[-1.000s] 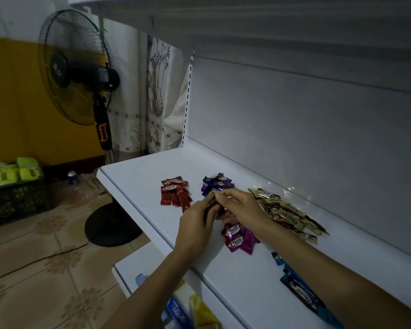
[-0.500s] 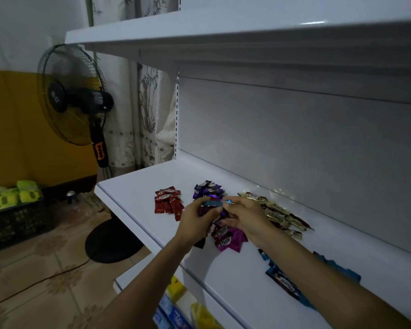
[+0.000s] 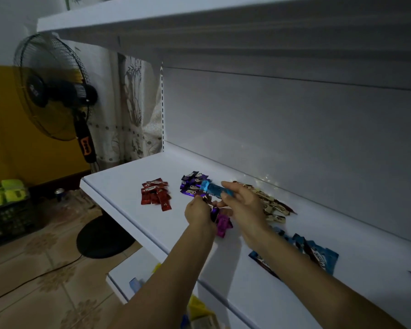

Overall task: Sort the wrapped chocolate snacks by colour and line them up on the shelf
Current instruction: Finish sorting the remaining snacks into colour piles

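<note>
Right hand (image 3: 243,203) pinches a blue snack (image 3: 212,189) at the right edge of the purple pile (image 3: 191,185). Left hand (image 3: 198,212), nearer than that pile, grips a purple snack (image 3: 214,213) (blurred). Hands close together.

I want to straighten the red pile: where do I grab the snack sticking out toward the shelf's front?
Best pinch the red snack across its long edges at the free front end, coming from above: it lies flat, its rear end against the red pile.
</note>
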{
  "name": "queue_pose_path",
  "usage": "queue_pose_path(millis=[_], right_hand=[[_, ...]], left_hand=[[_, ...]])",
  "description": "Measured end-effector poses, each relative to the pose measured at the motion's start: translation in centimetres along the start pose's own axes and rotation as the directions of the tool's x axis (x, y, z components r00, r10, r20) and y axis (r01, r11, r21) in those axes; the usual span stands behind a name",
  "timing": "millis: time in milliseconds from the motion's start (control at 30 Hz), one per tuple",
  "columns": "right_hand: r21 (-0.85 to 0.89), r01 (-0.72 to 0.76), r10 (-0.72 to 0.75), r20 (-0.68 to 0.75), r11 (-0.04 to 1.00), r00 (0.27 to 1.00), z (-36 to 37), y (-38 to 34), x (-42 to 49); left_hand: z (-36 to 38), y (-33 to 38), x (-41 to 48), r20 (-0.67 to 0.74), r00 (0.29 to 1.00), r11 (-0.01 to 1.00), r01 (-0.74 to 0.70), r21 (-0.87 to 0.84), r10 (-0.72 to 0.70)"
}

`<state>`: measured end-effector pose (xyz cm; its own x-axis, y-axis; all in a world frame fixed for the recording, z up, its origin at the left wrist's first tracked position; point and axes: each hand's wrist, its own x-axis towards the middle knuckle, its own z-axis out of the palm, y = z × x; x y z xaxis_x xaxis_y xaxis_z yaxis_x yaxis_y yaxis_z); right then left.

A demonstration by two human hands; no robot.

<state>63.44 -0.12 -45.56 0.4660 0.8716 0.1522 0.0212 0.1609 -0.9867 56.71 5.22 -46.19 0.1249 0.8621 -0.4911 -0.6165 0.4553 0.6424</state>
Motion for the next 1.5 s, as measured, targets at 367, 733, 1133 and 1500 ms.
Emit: queue_pose_path(millis=[367, 733, 1133, 1500], right_hand=[[-0.394, 0.222, -0.395, -0.441, 0.892, 0.806, -3.4, -1.0, 0.5], [-0.04, 0.121, -0.119, -0.627, 0.992, 0.77, -10.8, -0.3, -3.1], [-0.591, 0.112, -0.403, -0.389, 0.799, 0.828, -18.4, 2.1, -7.8], [-0.745, 0.189, -0.433, -0.146, 0.639, 0.889, -19.9, 4.4, -9.8]], left_hand=[[4.1, -5.3, -5.6, 0.336, 0.942, 0.971, -0.058, 0.233, -0.024], [3.1, -12.7, -10.0, 0.567, 0.823, 0.937, -0.174, 0.301, -0.029], [1.0, -13.8, -9.1, 0.515, 0.819, 0.845, -0.447, 0.295, 0.254], [-2.2, -14.7, -8.0, 0.744, 0.62, 0.691, -0.652, 0.313, 0.248]])
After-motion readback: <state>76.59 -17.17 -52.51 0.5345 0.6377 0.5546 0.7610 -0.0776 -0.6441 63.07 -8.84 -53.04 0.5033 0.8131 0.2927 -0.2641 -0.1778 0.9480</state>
